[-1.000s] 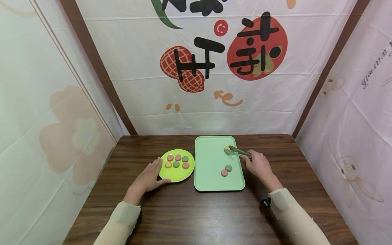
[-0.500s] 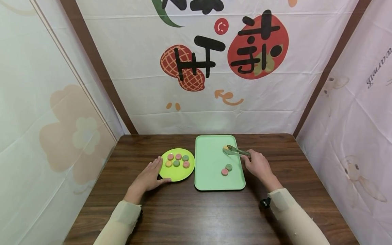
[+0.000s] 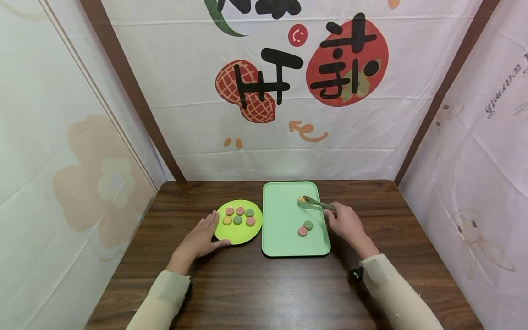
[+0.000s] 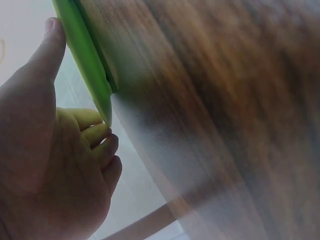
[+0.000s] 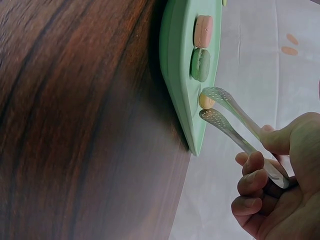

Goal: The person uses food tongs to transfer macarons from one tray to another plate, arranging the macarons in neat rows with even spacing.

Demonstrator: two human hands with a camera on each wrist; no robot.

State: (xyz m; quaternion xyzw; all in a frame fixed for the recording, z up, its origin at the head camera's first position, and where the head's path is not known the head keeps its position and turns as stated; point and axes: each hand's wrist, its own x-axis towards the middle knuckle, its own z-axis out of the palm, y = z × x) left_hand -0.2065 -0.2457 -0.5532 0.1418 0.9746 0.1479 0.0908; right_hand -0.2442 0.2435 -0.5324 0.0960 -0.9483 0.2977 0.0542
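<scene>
My left hand (image 3: pixel 199 239) rests against the left rim of a round yellow-green plate (image 3: pixel 236 236), fingers fairly straight, thumb along its front edge. Several pink, green and yellow macarons sit on that plate in two rows. In my right hand (image 3: pixel 346 224) I hold perforated metal tongs (image 5: pixel 240 114) over the right side of a pale green tray (image 3: pixel 282 245). The tongs' two ends lie about a yellow macaron (image 5: pixel 205 101); whether both touch it is hard to tell. Nearer me on the tray lie a green macaron (image 3: pixel 308 225) and a pink macaron (image 3: pixel 303 231).
The plate and tray stand side by side on a dark brown wooden table (image 3: pixel 264 293). A printed white curtain (image 3: pixel 198 128) hangs behind the table's far edge, and further curtains flank it left and right.
My right hand has shifted slightly left, and the tongs and yellow macaron have moved left across the tray. My left hand keeps its place at the plate.
</scene>
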